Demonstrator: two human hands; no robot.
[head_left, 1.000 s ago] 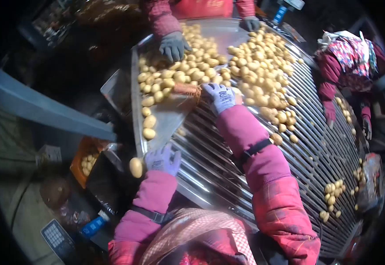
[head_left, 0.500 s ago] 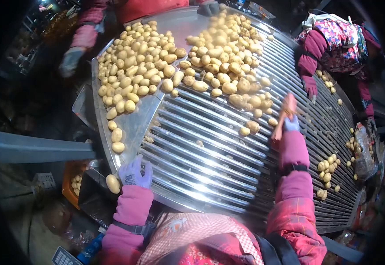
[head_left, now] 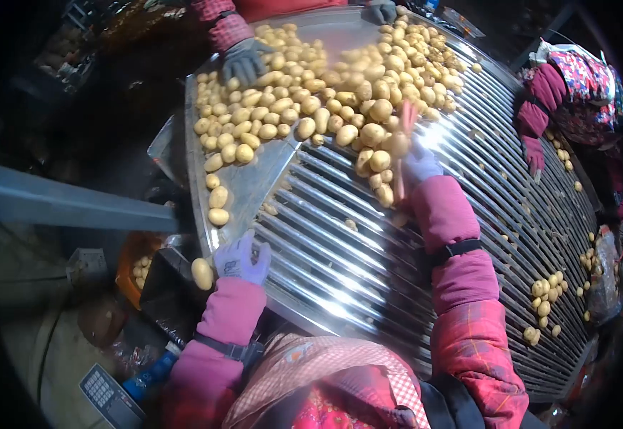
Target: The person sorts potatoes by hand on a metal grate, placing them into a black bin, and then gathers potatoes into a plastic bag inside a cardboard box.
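Note:
A large heap of potatoes [head_left: 276, 107] lies on a metal table with slatted bars [head_left: 347, 243]. My right hand [head_left: 420, 163], in a pale glove, is closed round a long reddish tool [head_left: 406, 121]. The tool stands against the right edge of the heap, and its shape is blurred. At the near left edge of the table rests my left hand [head_left: 243, 259], in a lilac glove, its fingers apart and holding nothing. A single potato [head_left: 202, 274] lies beside this hand, at its left.
A co-worker's grey-gloved hand [head_left: 246, 63] is on the heap at the far left. Another co-worker's pink-gloved hand [head_left: 533, 156] is over the right side. An orange crate [head_left: 130, 266] with potatoes and a keypad device [head_left: 108, 392] are at lower left; a blue-grey beam [head_left: 76, 198] crosses the left.
My right hand has moved left with the tool, against the heap. Potatoes there are closer together. The far co-worker's grey-gloved hand has come onto the potatoes. The whole view has shifted.

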